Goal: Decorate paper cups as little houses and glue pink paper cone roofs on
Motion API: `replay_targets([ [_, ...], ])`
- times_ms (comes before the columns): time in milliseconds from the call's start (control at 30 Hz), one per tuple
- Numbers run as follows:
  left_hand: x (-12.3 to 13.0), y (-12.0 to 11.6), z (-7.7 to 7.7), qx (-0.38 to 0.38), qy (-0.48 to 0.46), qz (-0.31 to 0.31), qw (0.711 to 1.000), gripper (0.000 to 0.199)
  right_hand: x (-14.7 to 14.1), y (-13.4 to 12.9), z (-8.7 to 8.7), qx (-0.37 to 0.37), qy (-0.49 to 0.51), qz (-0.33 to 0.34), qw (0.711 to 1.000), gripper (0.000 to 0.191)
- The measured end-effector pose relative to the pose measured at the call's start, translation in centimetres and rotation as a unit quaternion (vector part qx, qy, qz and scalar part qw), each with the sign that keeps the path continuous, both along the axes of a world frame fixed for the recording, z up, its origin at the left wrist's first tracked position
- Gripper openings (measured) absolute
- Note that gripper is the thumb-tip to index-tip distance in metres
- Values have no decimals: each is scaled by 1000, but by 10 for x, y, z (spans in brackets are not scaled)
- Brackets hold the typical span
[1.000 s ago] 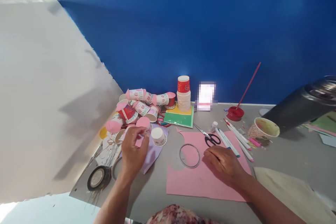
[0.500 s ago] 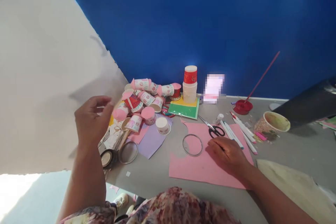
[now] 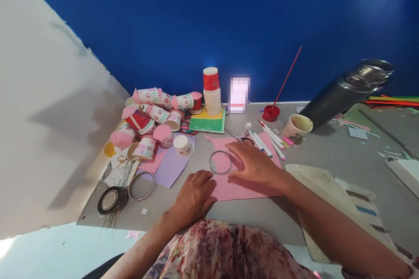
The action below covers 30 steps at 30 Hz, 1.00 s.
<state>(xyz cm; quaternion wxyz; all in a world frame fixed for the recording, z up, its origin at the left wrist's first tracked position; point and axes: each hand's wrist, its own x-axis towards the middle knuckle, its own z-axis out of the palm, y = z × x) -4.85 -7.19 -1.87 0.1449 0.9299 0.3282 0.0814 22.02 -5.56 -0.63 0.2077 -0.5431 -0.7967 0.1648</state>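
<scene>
My left hand [image 3: 196,194] rests at the near left edge of a pink sheet [image 3: 245,192], its fingers loosely bent but apart, holding nothing. Over the same sheet, my right hand [image 3: 255,162] spreads its fingers around the right side of a thin silver ring [image 3: 210,165]. The ring lies flat across a cut-away part of the sheet's left edge. Behind my right hand are scissors [image 3: 248,140], partly hidden, and a small white glue stick [image 3: 247,129]. Several white markers [image 3: 262,143] lie at the sheet's far right.
Paper cups with pink pieces [image 3: 163,134] are piled at left, beside a purple sheet [image 3: 173,170]. Black tape [image 3: 111,199] and another ring [image 3: 130,187] lie near the table's left edge. A cup stack [image 3: 212,100], red dish [image 3: 271,113], patterned cup [image 3: 296,127] and dark flask [image 3: 337,96] stand behind.
My left hand has come down from the raised position at left to the sheet's edge. My right hand has opened and moved toward the ring. The view has shifted to the right.
</scene>
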Motion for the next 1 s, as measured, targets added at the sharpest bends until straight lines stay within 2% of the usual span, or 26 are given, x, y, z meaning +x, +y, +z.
replay_targets([
  [67, 1, -1, 1, 7, -9, 1, 1000, 16, -11, -1, -6, 19, -19, 35, 999, 91],
  [200, 9, -5, -1, 19, -87, -19, 996, 12, -22, 1, -17, 25, -50, 34, 998, 79],
  [333, 24, -7, -8, -7, -150, -101, 983, 17, -20, 4, -21, 40, -42, 31, 998, 81],
  [433, 35, -7, -13, -20, -162, -151, 975, 21, -21, 5, -25, 30, -61, 30, 997, 79],
  [600, 55, -6, -17, -42, -109, -170, 979, 33, -25, 18, -25, 31, -92, 7, 995, 75],
  [733, 70, -5, -23, -27, -42, -150, 987, 72, -31, 39, -18, 44, -112, -19, 993, 74],
  [800, 71, -6, -27, -13, -18, -145, 989, 82, -35, 47, -14, 57, -116, -20, 991, 71],
  [1000, 51, -12, -39, 0, -18, -139, 990, 77, -45, 58, -11, 101, -97, -11, 990, 67],
])
